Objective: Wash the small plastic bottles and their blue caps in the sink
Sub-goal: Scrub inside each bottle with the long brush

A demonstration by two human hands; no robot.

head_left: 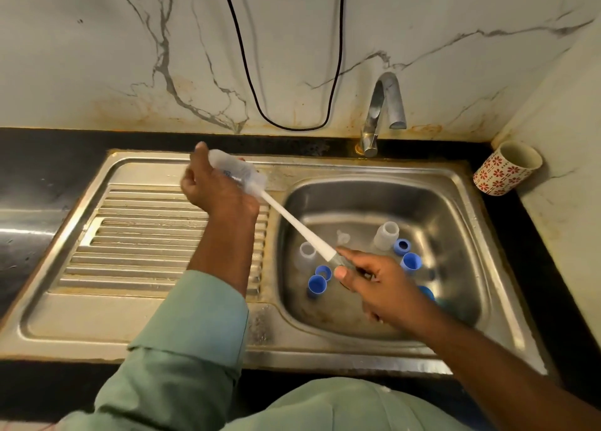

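Note:
My left hand grips a small clear plastic bottle above the draining board, its mouth pointing right. A white bottle brush is pushed into that mouth, and my right hand holds the brush by its handle over the basin. Two more clear bottles stand in the basin, one on the left and one further back. Several blue caps lie around them, some at the front left and some on the right. One cap is partly hidden behind my right wrist.
The steel sink has a ribbed draining board on its left. A tap stands at the back with no water running. A red-flowered mug sits on the black counter at the right, and a black cable hangs on the wall.

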